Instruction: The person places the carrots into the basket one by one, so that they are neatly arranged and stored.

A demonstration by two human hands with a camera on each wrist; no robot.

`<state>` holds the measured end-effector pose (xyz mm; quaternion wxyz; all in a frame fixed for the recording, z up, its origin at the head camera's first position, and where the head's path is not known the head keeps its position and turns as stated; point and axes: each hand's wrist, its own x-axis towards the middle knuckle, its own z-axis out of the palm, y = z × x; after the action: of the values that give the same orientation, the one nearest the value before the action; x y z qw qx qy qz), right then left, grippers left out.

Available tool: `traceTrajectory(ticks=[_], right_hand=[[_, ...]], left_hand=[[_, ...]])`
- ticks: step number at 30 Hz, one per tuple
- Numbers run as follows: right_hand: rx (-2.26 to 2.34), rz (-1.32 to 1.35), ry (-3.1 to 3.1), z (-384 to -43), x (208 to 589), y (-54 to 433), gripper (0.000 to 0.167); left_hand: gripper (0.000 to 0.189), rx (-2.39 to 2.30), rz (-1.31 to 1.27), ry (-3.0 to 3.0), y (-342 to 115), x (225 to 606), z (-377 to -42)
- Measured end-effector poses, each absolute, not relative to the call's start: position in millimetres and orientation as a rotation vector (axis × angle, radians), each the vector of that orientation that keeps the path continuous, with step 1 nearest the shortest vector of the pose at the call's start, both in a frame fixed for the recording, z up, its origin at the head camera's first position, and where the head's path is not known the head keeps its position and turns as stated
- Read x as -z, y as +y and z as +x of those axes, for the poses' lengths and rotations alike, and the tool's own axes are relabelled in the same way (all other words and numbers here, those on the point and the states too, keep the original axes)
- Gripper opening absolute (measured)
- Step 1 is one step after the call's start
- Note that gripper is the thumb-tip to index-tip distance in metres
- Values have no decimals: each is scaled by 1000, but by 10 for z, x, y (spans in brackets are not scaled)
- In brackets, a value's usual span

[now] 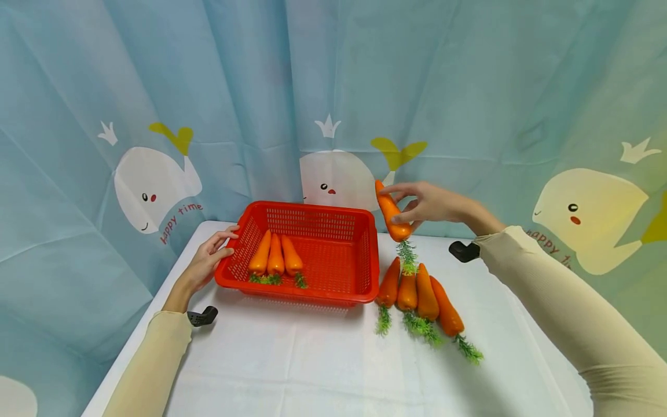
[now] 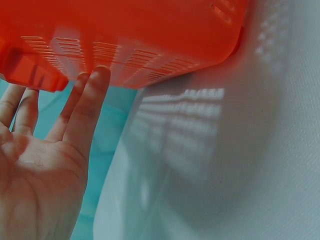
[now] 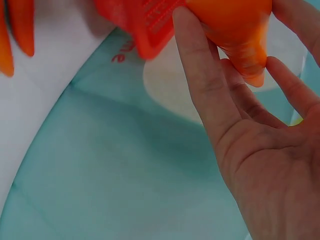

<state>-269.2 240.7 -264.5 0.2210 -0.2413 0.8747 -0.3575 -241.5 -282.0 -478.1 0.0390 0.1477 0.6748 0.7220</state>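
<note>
My right hand (image 1: 429,204) pinches an orange carrot (image 1: 391,213) with green leafy tops, raised beyond the basket's right side. The carrot's narrow end points up and its leaves hang down. In the right wrist view, fingers and thumb surround the held carrot (image 3: 235,30). My left hand (image 1: 206,260) rests against the left end of a red plastic basket (image 1: 312,295). Its fairly straight fingers (image 2: 90,105) touch the outer wall in the left wrist view. Three carrots (image 1: 276,256) lie side by side in the basket's left part, leaves toward me.
Several more carrots (image 1: 427,295) lie fanned out on the white-covered table (image 1: 292,359), right of the basket and below my right hand. A blue curtain (image 1: 260,87) with whale prints hangs behind the table and along its left side.
</note>
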Motion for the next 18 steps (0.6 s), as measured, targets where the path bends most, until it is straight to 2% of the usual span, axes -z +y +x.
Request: traceTrajectory(ticks=[11,18], right_hand=[[1009,-720,2343,-2894,2872,1905,68],[1058,-730,2279,-3008,3177,1543,68]], left_hand=[[25,-2203,459,2073,-2816,4773,-2412],[25,-2212,444,2080,-2817,4773,-2408]])
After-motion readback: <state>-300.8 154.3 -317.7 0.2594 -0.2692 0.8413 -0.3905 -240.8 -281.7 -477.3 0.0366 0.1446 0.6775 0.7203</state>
